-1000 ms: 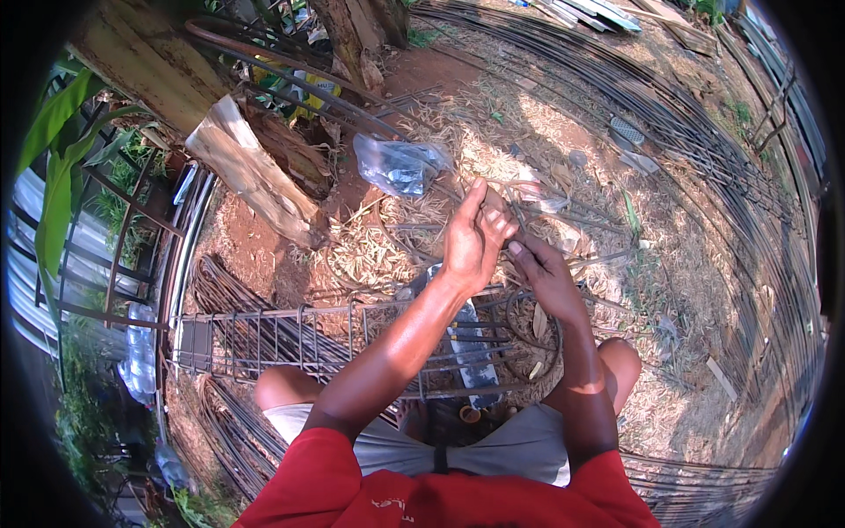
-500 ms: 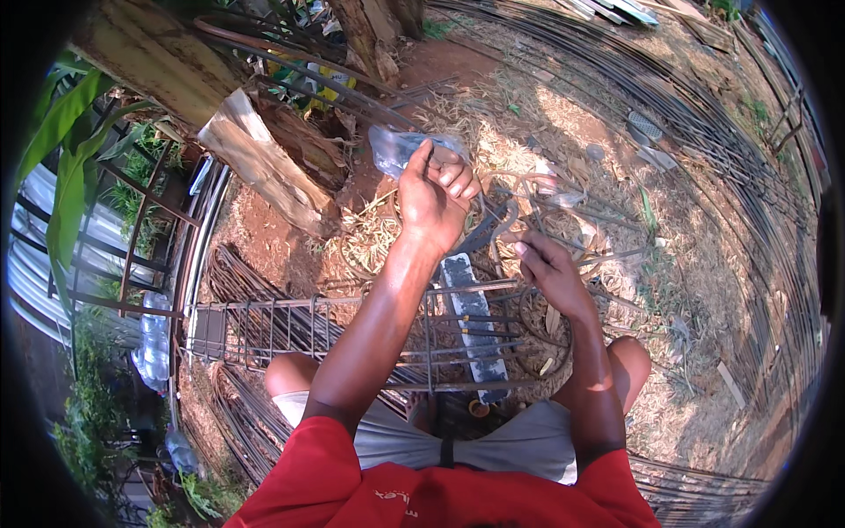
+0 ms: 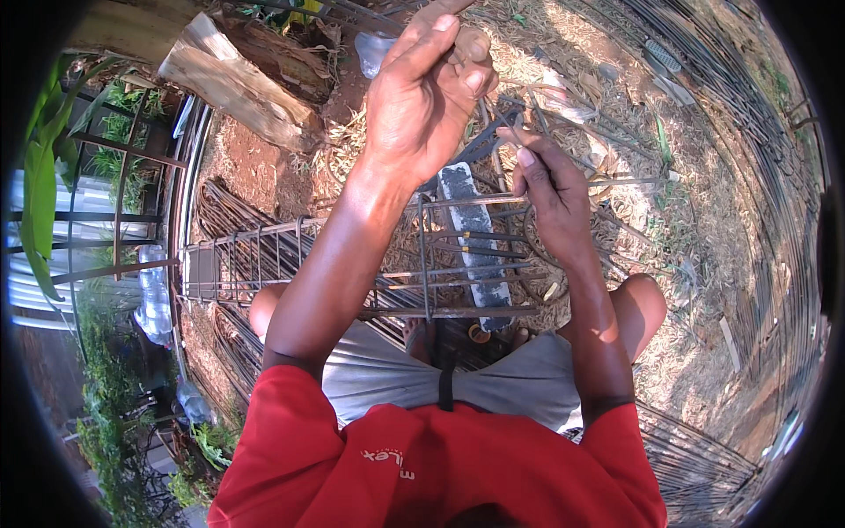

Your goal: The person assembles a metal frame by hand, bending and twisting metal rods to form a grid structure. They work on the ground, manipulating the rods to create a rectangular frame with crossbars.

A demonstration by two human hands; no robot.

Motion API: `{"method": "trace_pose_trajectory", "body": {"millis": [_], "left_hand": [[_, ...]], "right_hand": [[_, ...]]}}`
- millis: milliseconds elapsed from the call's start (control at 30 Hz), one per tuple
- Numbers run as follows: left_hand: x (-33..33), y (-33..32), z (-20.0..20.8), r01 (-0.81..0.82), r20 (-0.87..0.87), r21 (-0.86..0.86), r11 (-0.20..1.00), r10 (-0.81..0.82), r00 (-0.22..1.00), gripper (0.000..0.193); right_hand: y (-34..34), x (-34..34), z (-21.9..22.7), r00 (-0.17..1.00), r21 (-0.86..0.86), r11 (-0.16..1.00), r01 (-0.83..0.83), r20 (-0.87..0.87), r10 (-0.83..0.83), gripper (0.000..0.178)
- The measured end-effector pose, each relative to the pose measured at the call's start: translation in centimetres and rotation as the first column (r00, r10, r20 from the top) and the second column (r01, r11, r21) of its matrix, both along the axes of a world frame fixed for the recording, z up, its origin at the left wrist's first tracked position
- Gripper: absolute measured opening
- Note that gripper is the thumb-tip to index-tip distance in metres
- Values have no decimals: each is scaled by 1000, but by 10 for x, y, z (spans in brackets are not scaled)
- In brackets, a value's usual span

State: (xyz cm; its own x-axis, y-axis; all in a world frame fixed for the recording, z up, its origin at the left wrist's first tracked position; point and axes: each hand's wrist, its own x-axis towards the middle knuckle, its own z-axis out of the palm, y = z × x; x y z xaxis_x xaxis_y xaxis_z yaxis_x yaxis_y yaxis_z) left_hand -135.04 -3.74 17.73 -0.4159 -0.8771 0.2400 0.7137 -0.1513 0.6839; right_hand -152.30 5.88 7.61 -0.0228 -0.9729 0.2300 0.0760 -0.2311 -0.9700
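Note:
My left hand is raised at the top centre, palm partly turned up. Its thumb lies against the index finger and the other fingers curl in; whatever they may hold is hidden. Lower and to the right, my right hand is closed in a pinch on a thin wire-like piece too fine to make out clearly. Beneath both forearms, a cage of steel rebar with square stirrups lies across in front of my knees. A dark-grey block with pale edges runs crosswise under its bars.
Bundled thin rods lie at the left beside a split log. Long rebar rods curve along the right side. A metal-bar frame and plastic bottles stand far left. Dry straw covers the ground ahead.
My left hand has risen toward the top of the view and looks larger. My right hand has shifted slightly up and right in the picture. The whole view has shifted, with the rebar cage higher.

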Motion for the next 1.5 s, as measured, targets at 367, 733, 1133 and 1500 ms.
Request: {"method": "trace_pose_trajectory", "body": {"millis": [367, 733, 1133, 1500], "left_hand": [[125, 15, -120, 65, 949, 6, 998, 15, -314, 70], [160, 0, -199, 155, 900, 418, 895, -385, -203, 95], [164, 5, -210, 102, 971, 240, 965, -241, -6, 60], [170, 0, -230, 89, 961, 202, 975, -215, 175, 42]], "right_hand": [[-7, -3, -8, 992, 236, 972, 7, 123, -37, 30], [12, 16, 11, 908, 191, 965, -181, -345, 239, 28], [56, 52, 58, 269, 396, 905, -156, -865, 425, 26], [99, 80, -16, 754, 638, 769, 30, -520, 402, 30]]}}
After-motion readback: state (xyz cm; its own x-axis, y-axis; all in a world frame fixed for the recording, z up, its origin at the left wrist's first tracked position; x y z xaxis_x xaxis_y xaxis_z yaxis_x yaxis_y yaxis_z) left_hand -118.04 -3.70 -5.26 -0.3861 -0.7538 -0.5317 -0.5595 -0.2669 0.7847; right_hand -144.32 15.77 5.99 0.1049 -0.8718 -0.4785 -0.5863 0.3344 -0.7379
